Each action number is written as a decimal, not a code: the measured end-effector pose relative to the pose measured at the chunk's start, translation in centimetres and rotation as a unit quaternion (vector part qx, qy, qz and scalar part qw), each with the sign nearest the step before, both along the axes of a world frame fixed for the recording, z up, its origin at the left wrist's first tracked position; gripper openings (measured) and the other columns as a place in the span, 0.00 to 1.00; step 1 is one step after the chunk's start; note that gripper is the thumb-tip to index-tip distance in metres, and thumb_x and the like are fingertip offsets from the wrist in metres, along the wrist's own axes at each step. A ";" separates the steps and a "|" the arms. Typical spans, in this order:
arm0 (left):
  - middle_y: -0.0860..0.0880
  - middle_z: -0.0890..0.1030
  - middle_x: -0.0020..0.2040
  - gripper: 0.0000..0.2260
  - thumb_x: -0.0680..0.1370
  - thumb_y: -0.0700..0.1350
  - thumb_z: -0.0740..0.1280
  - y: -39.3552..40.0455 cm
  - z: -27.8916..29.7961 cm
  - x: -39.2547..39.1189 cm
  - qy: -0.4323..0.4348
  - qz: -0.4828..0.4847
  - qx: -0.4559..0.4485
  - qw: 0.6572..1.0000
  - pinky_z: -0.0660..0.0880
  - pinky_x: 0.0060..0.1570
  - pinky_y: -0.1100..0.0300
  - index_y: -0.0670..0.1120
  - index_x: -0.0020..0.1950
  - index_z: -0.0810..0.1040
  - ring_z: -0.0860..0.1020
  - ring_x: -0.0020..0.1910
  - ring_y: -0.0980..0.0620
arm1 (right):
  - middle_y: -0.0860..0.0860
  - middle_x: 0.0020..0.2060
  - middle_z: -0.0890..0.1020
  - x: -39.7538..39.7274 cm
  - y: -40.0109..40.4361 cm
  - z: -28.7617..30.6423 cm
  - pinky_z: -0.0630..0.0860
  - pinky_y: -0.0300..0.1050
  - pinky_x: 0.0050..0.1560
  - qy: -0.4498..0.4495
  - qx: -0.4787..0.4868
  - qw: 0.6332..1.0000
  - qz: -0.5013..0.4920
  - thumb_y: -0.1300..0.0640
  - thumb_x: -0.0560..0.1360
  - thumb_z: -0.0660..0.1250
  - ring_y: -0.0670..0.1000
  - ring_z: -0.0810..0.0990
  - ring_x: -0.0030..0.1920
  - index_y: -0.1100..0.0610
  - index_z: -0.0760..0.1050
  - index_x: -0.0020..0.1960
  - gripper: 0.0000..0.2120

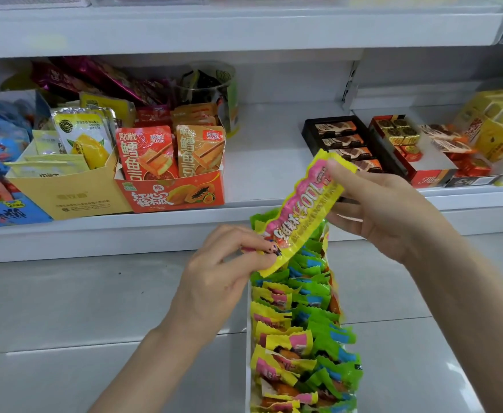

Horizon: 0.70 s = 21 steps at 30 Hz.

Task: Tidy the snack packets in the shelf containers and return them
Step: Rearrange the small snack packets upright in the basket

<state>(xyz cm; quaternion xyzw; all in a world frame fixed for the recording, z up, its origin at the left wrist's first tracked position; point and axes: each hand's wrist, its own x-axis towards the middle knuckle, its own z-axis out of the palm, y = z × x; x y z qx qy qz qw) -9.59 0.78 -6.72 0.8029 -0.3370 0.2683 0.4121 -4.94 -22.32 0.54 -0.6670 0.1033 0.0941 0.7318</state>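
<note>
A long yellow and pink snack packet (302, 208) is held slantwise between both hands, above a narrow white container (247, 338). My left hand (223, 269) pinches its lower end and my right hand (384, 210) pinches its upper end. The container runs from the shelf edge toward me and is packed with several yellow-pink packets (274, 344) on its left side and green-blue packets (327, 338) on its right side. Its far end is hidden behind the held packet.
On the white shelf (271, 162) stand an orange box of fish snack packets (169, 174), a yellow cardboard box (71, 195), black and red chocolate trays (348, 141) and yellow boxes (500, 126) at right. A grey tiled floor lies below.
</note>
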 end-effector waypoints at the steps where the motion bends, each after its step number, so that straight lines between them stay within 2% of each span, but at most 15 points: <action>1: 0.47 0.81 0.53 0.07 0.77 0.36 0.68 -0.1 -0.2 0.2 -0.005 -0.004 0.013 1.000 0.75 0.56 0.58 0.44 0.52 0.82 0.79 0.55 0.47 | 0.52 0.42 0.87 -0.1 -0.2 -0.2 0.81 0.38 0.39 -0.003 -0.009 1.000 -0.012 0.49 0.76 0.70 0.49 0.86 0.42 0.57 0.83 0.46 0.11; 2: 0.48 0.80 0.55 0.10 0.77 0.36 0.68 -0.3 -0.5 0.3 0.011 0.007 0.022 1.000 0.73 0.59 0.60 0.46 0.55 0.81 0.78 0.58 0.50 | 0.52 0.41 0.87 -0.2 -0.5 -0.2 0.81 0.38 0.38 -0.014 -0.014 0.999 -0.028 0.51 0.76 0.70 0.48 0.86 0.41 0.57 0.83 0.43 0.10; 4: 0.53 0.76 0.62 0.19 0.76 0.38 0.71 -0.5 -1.0 0.7 0.117 0.055 0.008 0.992 0.68 0.64 0.66 0.52 0.64 0.75 0.73 0.64 0.58 | 0.53 0.39 0.87 -0.2 -1.3 0.0 0.82 0.39 0.39 -0.059 -0.020 0.996 -0.067 0.54 0.77 0.70 0.50 0.87 0.40 0.58 0.82 0.41 0.09; 6: 0.58 0.72 0.64 0.21 0.78 0.49 0.71 -0.7 -1.7 1.1 0.248 0.088 0.004 0.965 0.67 0.66 0.67 0.54 0.69 0.70 0.70 0.65 0.63 | 0.54 0.39 0.87 -0.2 -2.2 0.6 0.83 0.42 0.41 -0.131 -0.040 0.984 -0.110 0.54 0.76 0.70 0.53 0.87 0.42 0.57 0.83 0.40 0.09; 8: 0.60 0.70 0.64 0.24 0.77 0.61 0.62 -1.0 -2.3 1.5 0.316 0.101 0.056 0.942 0.66 0.66 0.66 0.53 0.70 0.69 0.68 0.65 0.64 | 0.53 0.40 0.87 -0.3 -2.5 1.0 0.83 0.43 0.42 -0.203 -0.070 0.967 -0.134 0.54 0.76 0.71 0.54 0.87 0.44 0.54 0.84 0.41 0.07; 11: 0.57 0.71 0.68 0.31 0.75 0.67 0.53 -1.9 -3.0 2.1 0.354 0.088 0.099 0.926 0.60 0.63 0.68 0.51 0.72 0.68 0.66 0.68 0.61 | 0.48 0.40 0.87 -0.6 -2.1 1.0 0.83 0.43 0.43 -0.266 -0.099 0.949 -0.134 0.55 0.76 0.71 0.53 0.86 0.44 0.51 0.84 0.44 0.04; 14: 0.58 0.73 0.63 0.24 0.79 0.62 0.58 -2.5 -3.4 2.3 0.371 0.096 0.087 0.919 0.62 0.58 0.71 0.50 0.70 0.71 0.70 0.63 0.62 | 0.47 0.39 0.87 -0.8 -1.1 0.5 0.83 0.43 0.42 -0.286 -0.097 0.946 -0.117 0.56 0.76 0.71 0.50 0.86 0.43 0.53 0.84 0.45 0.03; 17: 0.58 0.75 0.55 0.16 0.80 0.57 0.63 -2.4 -3.7 1.5 0.361 0.084 0.076 0.926 0.65 0.52 0.75 0.50 0.62 0.79 0.74 0.56 0.62 | 0.45 0.39 0.87 -0.9 -0.3 -0.2 0.83 0.41 0.42 -0.294 -0.101 0.947 -0.079 0.57 0.75 0.71 0.48 0.86 0.41 0.52 0.84 0.45 0.03; 21: 0.59 0.74 0.53 0.09 0.80 0.55 0.66 -1.7 -4.0 0.5 0.350 0.059 0.062 0.933 0.65 0.54 0.75 0.52 0.54 0.82 0.75 0.56 0.63 | 0.49 0.43 0.87 -1.0 0.7 -1.9 0.84 0.50 0.44 -0.283 -0.145 0.947 -0.040 0.51 0.72 0.71 0.52 0.87 0.43 0.51 0.85 0.48 0.07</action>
